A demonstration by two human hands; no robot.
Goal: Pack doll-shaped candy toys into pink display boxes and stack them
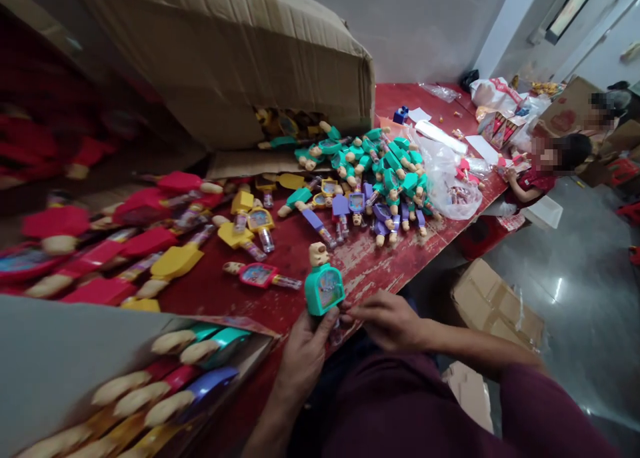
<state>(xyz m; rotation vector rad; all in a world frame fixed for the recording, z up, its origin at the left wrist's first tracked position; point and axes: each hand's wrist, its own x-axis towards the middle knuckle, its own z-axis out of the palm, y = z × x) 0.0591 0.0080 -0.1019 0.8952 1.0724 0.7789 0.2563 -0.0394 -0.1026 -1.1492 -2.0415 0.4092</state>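
The left hand (305, 358) wraps around a green toy (324, 288), holding it up where the curled right hand (385, 321) can reach, though I can't tell if that hand grips anything, and more toys (380, 185) lie heaped ahead on the red table (360, 271).

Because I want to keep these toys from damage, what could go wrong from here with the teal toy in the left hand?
The teal toy rests in the left hand close to the edge of the red table, so it could perhaps slip and drop. The right hand is beside it and may not catch it. The loose heap of teal and purple toys might also slide if bumped.
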